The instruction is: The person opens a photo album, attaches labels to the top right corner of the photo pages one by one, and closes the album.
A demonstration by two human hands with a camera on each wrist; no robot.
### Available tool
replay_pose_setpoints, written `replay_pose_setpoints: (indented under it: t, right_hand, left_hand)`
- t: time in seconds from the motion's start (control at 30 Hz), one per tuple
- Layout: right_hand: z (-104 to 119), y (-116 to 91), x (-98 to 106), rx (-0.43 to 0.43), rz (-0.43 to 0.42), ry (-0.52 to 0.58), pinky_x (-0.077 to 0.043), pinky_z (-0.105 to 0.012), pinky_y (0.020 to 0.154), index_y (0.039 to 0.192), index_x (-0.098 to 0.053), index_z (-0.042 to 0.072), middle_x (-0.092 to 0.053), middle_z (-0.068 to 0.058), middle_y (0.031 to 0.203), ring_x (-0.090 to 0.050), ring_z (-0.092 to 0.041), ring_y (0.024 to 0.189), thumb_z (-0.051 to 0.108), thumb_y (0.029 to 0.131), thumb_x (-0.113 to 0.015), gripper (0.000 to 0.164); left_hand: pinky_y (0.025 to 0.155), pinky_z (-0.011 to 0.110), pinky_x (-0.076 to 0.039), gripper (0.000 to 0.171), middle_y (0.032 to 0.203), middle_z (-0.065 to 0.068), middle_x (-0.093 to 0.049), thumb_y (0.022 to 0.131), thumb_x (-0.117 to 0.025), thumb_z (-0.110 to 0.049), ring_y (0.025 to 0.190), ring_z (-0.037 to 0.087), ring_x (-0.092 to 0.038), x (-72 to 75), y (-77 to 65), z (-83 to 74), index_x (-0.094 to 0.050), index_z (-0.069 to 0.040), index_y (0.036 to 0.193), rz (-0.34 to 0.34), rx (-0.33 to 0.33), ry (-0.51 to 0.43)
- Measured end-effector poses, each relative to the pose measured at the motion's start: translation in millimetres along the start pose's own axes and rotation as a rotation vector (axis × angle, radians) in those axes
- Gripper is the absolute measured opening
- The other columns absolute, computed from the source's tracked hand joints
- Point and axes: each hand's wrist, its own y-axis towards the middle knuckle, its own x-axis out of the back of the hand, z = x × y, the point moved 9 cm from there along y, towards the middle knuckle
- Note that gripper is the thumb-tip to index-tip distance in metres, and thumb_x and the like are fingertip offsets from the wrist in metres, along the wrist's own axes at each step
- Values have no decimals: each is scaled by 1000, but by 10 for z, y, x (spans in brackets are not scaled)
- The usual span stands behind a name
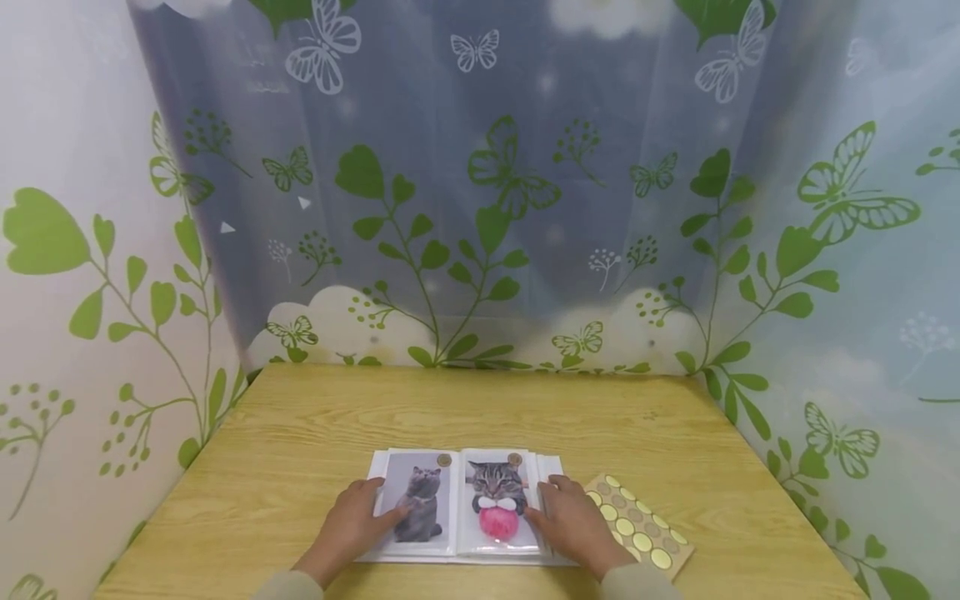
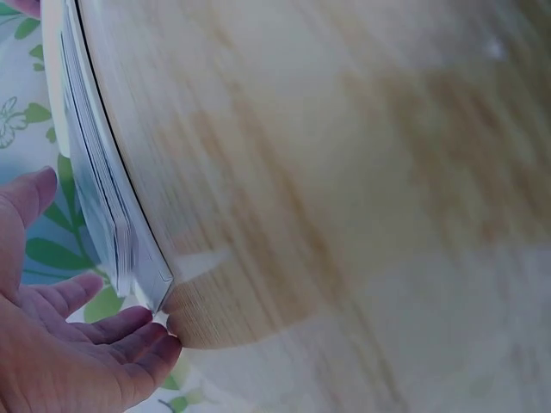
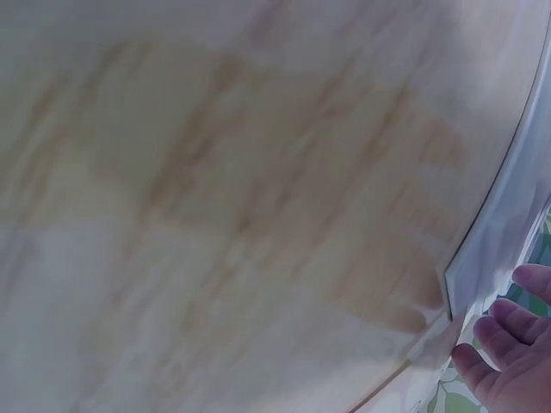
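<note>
A small white photo album [image 1: 456,533] lies spread on the wooden table [image 1: 480,408], with pages in clear sleeves. Its left page shows a picture of a sitting grey cat [image 1: 423,508]; on the right page is a tabby cat picture [image 1: 497,479] with a pink fluffy patch. At the album's left side is my left hand [image 1: 352,523], thumb over the page edge. My right hand [image 1: 576,523] is at the opposite side, its thumb reaching onto the right page. Both wrist views show loosely extended fingers [image 2: 129,340] close to the album's outer edges.
A sheet of round gold stickers [image 1: 637,525] lies to the right of the album, partly covered by my right hand and sleeve. Beyond the table hangs a curtain [image 1: 420,275] printed with leaves and butterflies, and similar sheets close in both sides.
</note>
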Motion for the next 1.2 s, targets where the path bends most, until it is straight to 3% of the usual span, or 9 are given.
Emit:
replay_pose_setpoints:
  t: [0.4,0.57,0.77,1.2]
  right_hand:
    - [111,-20,-10,7,-33,-4,-42,-59,101,126,-59,-10,-55,-30,130,-52,-46,121,34,94,-65,55]
    - [141,-40,-46,-57,-20,13,-41,-61,101,130,-54,-13,-52,-33,132,-49,-49,122,32,95,-62,58]
    - [145,-74,-28,-155,-45,-39,-45,-62,94,128,-55,-13,-56,-32,124,-53,-48,115,37,93,-64,61]
    - [-201,-130,24,-215,-57,-42,-43,-62,94,126,-58,-11,-59,-28,124,-54,-46,115,40,93,-63,61]
  left_hand:
    - [93,61,-45,63,119,33,-57,84,-77,-32,111,50,-55,29,-19,-4,-56,11,126,-18,-27,7]
    - [93,61,-45,63,118,33,-59,84,-77,-31,109,51,-55,58,-22,-8,-56,12,125,-19,-21,31]
    - [88,61,-47,64,112,32,-62,82,-77,-33,103,50,-57,97,-18,-2,-58,13,123,-30,1,61]
    - [86,59,-47,60,99,30,-61,81,-76,-30,95,47,-57,61,-28,-62,-59,15,116,-19,6,73]
